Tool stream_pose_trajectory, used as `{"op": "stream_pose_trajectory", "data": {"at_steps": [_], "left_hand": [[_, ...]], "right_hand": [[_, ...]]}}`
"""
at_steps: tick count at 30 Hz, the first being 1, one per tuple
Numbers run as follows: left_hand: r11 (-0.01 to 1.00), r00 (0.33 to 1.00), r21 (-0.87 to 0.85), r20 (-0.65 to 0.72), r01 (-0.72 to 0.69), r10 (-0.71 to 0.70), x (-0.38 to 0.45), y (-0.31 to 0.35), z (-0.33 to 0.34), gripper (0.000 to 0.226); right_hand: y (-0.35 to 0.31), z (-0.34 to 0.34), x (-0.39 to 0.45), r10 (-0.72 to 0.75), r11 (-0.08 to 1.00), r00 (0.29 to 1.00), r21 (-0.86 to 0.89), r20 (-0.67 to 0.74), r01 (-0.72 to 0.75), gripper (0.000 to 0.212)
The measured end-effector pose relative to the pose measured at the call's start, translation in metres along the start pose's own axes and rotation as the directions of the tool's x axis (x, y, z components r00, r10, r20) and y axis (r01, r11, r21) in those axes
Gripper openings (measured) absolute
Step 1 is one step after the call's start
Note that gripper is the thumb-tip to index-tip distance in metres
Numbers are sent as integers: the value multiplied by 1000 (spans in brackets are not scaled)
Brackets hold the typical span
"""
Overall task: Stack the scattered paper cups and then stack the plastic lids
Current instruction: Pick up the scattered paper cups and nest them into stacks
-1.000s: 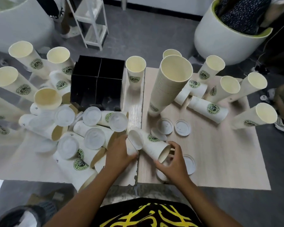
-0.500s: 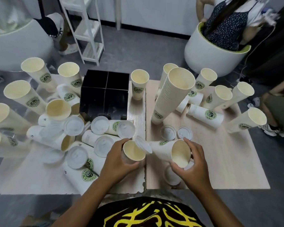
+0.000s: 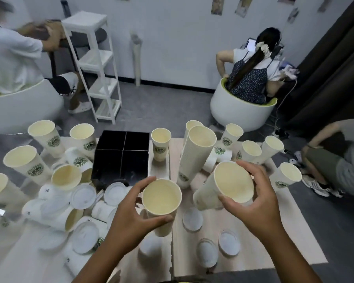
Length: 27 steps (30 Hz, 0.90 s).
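My left hand (image 3: 131,217) grips an upright paper cup (image 3: 161,201) with its mouth facing up, above the seam between the two boards. My right hand (image 3: 253,203) holds a second paper cup (image 3: 231,180), tilted with its mouth toward me. A tall stack of cups (image 3: 196,154) leans just behind the two held cups. Many loose cups stand or lie on the left (image 3: 27,162) and at the back right (image 3: 272,148). White plastic lids lie flat on the wood near me (image 3: 192,219), and more sit among the fallen cups on the left (image 3: 84,196).
A black four-compartment box (image 3: 121,156) stands at the back centre of the low table (image 3: 264,252). Behind are a white shelf unit (image 3: 96,64), two round white seats with people in them, and a crouching person at the right edge (image 3: 335,156).
Both hands have lifted their cups off the table and turned them mouth-up, and the cups are now farther apart. The camera has tilted up, showing more of the room.
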<state>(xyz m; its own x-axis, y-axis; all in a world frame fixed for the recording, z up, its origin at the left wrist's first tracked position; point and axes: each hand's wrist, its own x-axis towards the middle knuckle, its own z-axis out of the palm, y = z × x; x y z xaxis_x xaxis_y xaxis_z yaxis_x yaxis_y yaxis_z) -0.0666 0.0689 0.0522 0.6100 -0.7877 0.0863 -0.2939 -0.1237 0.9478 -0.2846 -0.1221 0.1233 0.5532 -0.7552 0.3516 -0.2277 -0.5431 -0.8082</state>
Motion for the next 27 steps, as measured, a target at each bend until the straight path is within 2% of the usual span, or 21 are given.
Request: {"op": "stream_pose_trajectory", "data": {"at_steps": [7, 10, 13, 17, 20, 27], "left_hand": [[995, 996, -62, -28, -83, 82, 33, 54, -6, 97], [990, 993, -83, -52, -112, 108, 53, 75, -7, 86], [988, 988, -66, -84, -137, 132, 74, 95, -9, 86], [982, 974, -36, -134, -187, 180, 96, 127, -16, 92], [977, 960, 5, -188, -213, 210, 109, 146, -25, 84], [955, 921, 13, -262, -296, 289, 141, 182, -38, 90]], "right_hand": [[-42, -45, 69, -107, 984, 990, 136, -95, 119, 83], [-56, -57, 107, -129, 970, 987, 193, -97, 146, 85], [-62, -56, 144, -164, 968, 984, 182, -74, 175, 85], [-51, -37, 181, -201, 971, 979, 134, 12, 198, 86], [-34, -16, 193, -188, 980, 979, 84, 83, 181, 88], [33, 39, 181, 21, 999, 955, -30, 297, -12, 85]]}}
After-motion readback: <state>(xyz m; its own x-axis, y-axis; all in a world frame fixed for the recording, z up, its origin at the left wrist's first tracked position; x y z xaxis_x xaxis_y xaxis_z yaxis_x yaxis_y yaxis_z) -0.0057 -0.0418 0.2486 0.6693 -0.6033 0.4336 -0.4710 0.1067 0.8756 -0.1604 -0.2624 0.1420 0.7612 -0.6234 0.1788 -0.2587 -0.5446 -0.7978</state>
